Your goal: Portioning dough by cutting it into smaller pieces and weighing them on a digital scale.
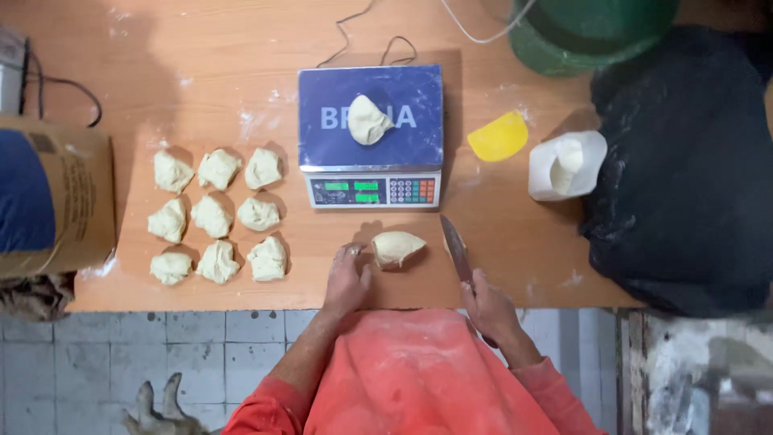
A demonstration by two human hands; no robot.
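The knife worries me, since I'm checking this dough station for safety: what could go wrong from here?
1. The right hand holds the knife with its blade lying near the dough lump that the left hand touches; a slip could probably reach those fingers.
2. Cables trail behind the scale, so a snag might shift it and the dough piece on it.
3. Both hands work near the table edge, so the lump could be nudged off.
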